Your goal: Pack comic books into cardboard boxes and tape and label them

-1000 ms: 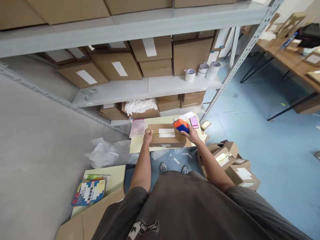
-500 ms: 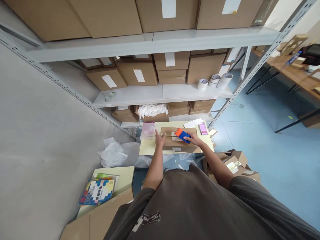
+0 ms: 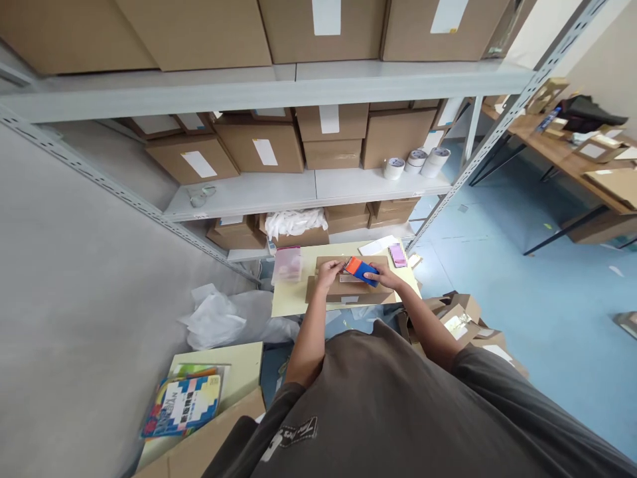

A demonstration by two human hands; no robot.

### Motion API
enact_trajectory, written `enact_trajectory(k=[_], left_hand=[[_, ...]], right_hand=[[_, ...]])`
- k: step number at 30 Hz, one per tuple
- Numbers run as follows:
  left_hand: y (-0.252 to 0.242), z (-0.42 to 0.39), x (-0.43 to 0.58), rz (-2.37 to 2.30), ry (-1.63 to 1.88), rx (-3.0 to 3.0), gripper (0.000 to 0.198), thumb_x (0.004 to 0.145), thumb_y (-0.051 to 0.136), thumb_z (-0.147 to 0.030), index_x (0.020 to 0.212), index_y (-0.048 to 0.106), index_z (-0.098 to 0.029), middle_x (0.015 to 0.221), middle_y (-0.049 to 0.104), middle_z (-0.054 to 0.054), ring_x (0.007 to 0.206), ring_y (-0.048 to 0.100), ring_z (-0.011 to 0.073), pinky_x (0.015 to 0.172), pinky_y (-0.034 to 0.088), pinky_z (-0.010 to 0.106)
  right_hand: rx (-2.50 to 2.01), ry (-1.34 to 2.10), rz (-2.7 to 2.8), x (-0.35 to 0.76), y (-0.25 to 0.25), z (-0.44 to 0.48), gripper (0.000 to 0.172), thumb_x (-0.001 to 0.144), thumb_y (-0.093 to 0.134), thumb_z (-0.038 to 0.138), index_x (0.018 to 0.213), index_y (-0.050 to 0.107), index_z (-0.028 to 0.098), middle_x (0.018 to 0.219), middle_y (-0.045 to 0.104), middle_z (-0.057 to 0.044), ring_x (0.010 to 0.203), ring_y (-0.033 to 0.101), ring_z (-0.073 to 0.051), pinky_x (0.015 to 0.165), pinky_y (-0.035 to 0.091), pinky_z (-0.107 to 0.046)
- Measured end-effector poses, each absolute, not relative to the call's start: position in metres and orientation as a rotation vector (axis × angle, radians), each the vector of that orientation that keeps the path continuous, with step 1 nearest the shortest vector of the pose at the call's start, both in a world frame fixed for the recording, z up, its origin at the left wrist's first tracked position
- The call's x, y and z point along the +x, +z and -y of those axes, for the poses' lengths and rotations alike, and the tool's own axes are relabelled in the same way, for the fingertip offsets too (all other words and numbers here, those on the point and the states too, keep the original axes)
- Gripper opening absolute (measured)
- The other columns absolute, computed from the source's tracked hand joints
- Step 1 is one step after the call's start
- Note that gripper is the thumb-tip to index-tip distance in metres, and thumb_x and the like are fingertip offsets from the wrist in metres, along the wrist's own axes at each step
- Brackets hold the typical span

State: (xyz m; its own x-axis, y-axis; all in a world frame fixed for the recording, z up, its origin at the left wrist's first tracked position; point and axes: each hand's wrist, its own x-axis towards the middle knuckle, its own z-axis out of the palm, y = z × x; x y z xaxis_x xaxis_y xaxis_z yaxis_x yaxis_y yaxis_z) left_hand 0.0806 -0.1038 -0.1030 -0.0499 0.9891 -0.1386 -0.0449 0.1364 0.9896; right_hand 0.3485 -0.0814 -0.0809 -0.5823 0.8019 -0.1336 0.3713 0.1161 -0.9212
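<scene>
A small brown cardboard box lies on the pale yellow table, with a white label on its near side. Above its top, my right hand grips a blue-and-orange tape dispenser by the blue end, tilted with the orange end toward the left. My left hand is closed in a pinch close to that orange end; what its fingertips hold, if anything, is too small to make out.
A translucent pink bag, a purple pack and white sheets lie on the table. Behind stands a shelf rack with boxes and tape rolls. Opened cartons sit on the floor at right, white bags at left.
My left hand has moved from the box's left edge inward to the dispenser's orange end, its fingers now pinched. The view has shifted slightly; my right hand still holds the dispenser.
</scene>
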Motion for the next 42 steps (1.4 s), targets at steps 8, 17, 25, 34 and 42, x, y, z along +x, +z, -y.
enact_trajectory(k=[8,17,25,34,42], left_hand=[[-0.091,0.107,0.072,-1.562,1.182,1.245,0.052,0.088,0.074,-0.068,0.080,0.083,-0.018,0.077,0.078,0.005,0.082,0.072,0.0239,0.074,0.053,0.029],[-0.098,0.102,0.075,-1.599,1.235,1.078,0.033,0.093,0.077,-0.044,0.113,0.088,-0.020,0.115,0.085,0.011,0.111,0.078,0.0302,0.099,0.063,0.042],[-0.109,0.097,0.069,-1.664,1.253,1.076,0.032,0.093,0.070,-0.045,0.099,0.087,-0.019,0.107,0.085,0.011,0.106,0.079,0.0274,0.095,0.062,0.037],[-0.126,0.112,-0.014,-1.812,1.522,0.641,0.030,0.080,0.077,-0.039,0.091,0.085,-0.013,0.078,0.079,0.009,0.074,0.073,0.0198,0.076,0.063,0.034],[-0.150,0.128,-0.030,-1.848,1.437,0.403,0.023,0.072,0.080,-0.033,0.085,0.083,-0.014,0.065,0.071,0.004,0.070,0.072,0.0192,0.072,0.062,0.034]], right_hand=[[-1.317,1.236,2.091,0.341,-0.084,0.079,0.057,0.091,0.062,0.081,0.095,0.066,0.024,0.086,0.073,-0.005,0.084,0.065,-0.026,0.075,0.049,-0.034],[-1.320,1.242,2.114,0.338,-0.075,0.075,0.055,0.090,0.066,0.079,0.092,0.067,0.024,0.086,0.073,-0.004,0.083,0.065,-0.025,0.076,0.048,-0.033],[-1.480,0.969,2.137,0.316,-0.058,0.075,0.063,0.093,0.057,0.085,0.077,0.065,0.024,0.074,0.068,-0.006,0.074,0.062,-0.025,0.068,0.039,-0.033],[-1.595,0.928,2.215,0.364,-0.065,0.065,0.071,0.083,0.060,0.093,0.066,0.056,0.025,0.065,0.061,-0.002,0.066,0.055,-0.021,0.061,0.032,-0.032],[-1.660,0.922,2.313,0.344,-0.070,0.043,0.070,0.079,0.064,0.093,0.064,0.060,0.025,0.063,0.063,-0.004,0.065,0.057,-0.022,0.063,0.035,-0.032]])
